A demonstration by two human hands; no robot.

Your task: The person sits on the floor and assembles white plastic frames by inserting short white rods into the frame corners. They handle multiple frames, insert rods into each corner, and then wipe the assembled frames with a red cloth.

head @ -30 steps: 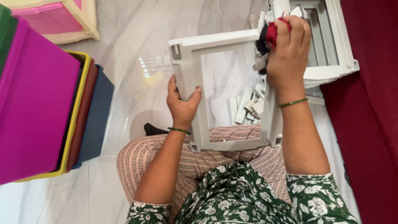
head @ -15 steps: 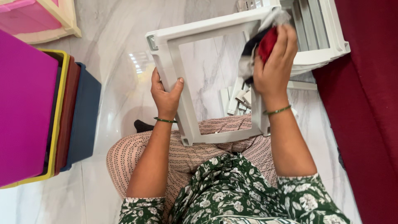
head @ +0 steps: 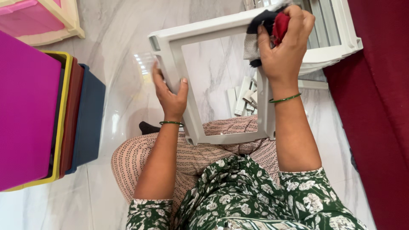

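— Fingers (head: 181,87) of the left hand (head: 170,96) are clamped round the left rail of that grey plastic frame (head: 191,85), which stands propped on the lap. Right hand (head: 283,51)?

— Clenched on a bunched red-and-dark cloth (head: 272,25), pressed to the frame's far right corner.

— Frame looks light and stiff, probably smooth; a side rail gives the surest hold. The cloth's soft.

— A moment ago the cloth sat lower on the right rail; it has since slid up to the corner. Stacked coloured bins (head: 51,110) stand at left on the floor (head: 123,34).
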